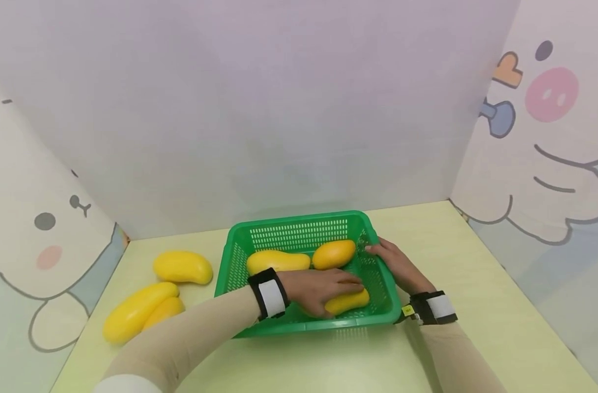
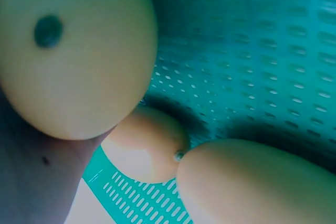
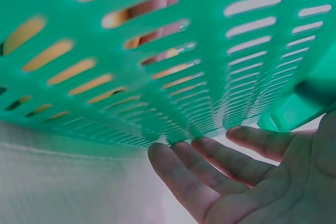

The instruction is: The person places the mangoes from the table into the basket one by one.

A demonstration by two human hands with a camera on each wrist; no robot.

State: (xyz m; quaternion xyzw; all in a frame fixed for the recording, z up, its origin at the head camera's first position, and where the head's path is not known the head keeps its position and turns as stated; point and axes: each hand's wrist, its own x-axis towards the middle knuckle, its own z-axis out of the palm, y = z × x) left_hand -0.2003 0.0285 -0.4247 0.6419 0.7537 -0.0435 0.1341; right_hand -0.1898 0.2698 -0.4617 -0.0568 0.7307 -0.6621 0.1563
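Observation:
A green plastic basket (image 1: 299, 327) with slotted walls stands on the table. My left hand (image 1: 323, 289) reaches into it and grips a yellow mango (image 1: 350, 301) near the front right corner. In the left wrist view that mango (image 2: 79, 77) fills the upper left, its dark stem end showing. Behind the hand lie a long yellow mango (image 1: 279, 261) and an orange-yellow mango (image 1: 334, 254), end to end. My right hand (image 1: 402, 267) holds the basket's right side, thumb over the rim; in the right wrist view its fingers (image 3: 189, 182) touch the slotted wall from outside.
Left of the basket, a yellow mango (image 1: 183, 267) lies on the pale yellow table (image 1: 416, 224). Nearer, another long mango (image 1: 138, 311) lies against a more orange one (image 1: 163, 312), partly hidden by my left sleeve. Walls with cartoon prints enclose the back and sides.

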